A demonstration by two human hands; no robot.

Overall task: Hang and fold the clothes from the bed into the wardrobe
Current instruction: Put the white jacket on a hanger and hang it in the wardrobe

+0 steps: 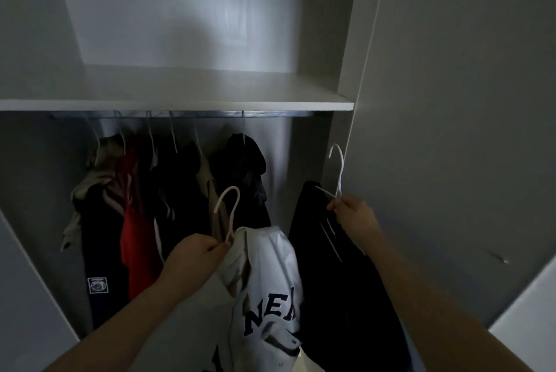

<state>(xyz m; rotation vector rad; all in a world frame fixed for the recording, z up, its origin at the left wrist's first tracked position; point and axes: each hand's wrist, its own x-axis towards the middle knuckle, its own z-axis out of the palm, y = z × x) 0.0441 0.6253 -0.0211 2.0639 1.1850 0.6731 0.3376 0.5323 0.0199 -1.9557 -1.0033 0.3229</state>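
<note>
White cotton, soft and light by the look of it: the jersey (267, 281) with dark lettering droops from a pale hanger (229, 215). The left hand (195, 254) grips that hanger's neck, fingers curled round it just under the hook. The right hand (353, 212) pinches the neck of another, white hanger (339, 173) carrying a black garment (331, 281), which hangs long and limp just beside the jersey. These 2 pieces are held in front of the open wardrobe (343, 55), below its rail (270, 114) and not yet hooked on.

Neither looks heavy to me. The cloth will swing, and it could slide off a smooth hanger shoulder if tilted. The neck under the hook seems the right place to hold, since it leaves the hook free and level for the rail.

Inside, the rail bears about 6 hangers of clothes, among them a red top (135, 236) and a black hooded piece (240, 167). They crowd toward the left, and room shows between the hooded piece and the right wall. A shelf (210, 105) sits directly above the rail.
</note>
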